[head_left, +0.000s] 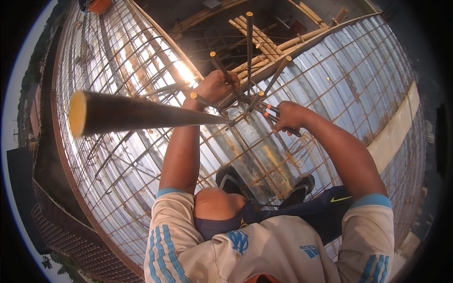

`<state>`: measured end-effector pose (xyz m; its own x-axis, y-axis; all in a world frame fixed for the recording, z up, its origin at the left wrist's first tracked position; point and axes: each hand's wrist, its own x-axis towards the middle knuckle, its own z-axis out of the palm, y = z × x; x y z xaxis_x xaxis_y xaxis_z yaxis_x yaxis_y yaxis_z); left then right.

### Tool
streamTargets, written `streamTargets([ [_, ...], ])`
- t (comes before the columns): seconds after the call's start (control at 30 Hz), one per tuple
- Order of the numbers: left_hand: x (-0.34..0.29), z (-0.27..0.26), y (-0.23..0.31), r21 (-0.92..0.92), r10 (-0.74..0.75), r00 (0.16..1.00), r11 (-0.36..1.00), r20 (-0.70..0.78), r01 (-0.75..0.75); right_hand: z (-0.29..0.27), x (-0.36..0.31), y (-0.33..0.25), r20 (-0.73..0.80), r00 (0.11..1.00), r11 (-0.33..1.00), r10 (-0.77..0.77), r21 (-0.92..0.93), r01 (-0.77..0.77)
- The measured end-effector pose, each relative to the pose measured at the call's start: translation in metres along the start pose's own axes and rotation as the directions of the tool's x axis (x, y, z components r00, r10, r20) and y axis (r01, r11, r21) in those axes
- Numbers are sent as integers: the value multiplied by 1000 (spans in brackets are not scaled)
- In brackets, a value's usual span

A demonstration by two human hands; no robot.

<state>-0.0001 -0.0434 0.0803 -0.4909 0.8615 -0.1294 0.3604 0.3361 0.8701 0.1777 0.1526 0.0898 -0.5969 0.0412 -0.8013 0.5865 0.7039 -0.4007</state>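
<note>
A cluster of dark upright steel bars with yellow ends rises in front of me. My left hand (217,87) is closed around one of these, a rebar (221,65), near the far corner of the metal sheeting. My right hand (290,117) grips the handles of a pair of pincers (270,111), dark with orange bands. Their jaws point left into the foot of the bar cluster, where the exact bite is hidden among the steel. Another thick-looking rebar (151,114) stretches toward the camera at left, passing in front of my left forearm.
A rusty grid of thin bars (250,150) covers corrugated metal sheets (339,61) under my sandalled feet (230,180). Beyond the wooden edge (163,35) lies a dark opening with bamboo poles (259,37). An orange container (99,6) sits at the far left.
</note>
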Motion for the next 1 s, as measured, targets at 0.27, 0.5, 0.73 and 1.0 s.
streamTargets([
  [0.27,3,-1,0,66,105,993,992,61,-109,34,-17,-17,-466,881,919,-79,-376,-117],
  [0.5,4,-2,-4,22,80,992,996,95,-82,20,-16,-11,-334,942,940,-36,-332,-81],
  [0.73,2,-1,-5,67,111,993,991,32,-113,52,-19,4,-620,459,630,-637,-761,-154],
  [1.0,-2,-3,1,102,35,998,994,56,-41,38,-11,0,-503,827,886,-249,-464,-16],
])
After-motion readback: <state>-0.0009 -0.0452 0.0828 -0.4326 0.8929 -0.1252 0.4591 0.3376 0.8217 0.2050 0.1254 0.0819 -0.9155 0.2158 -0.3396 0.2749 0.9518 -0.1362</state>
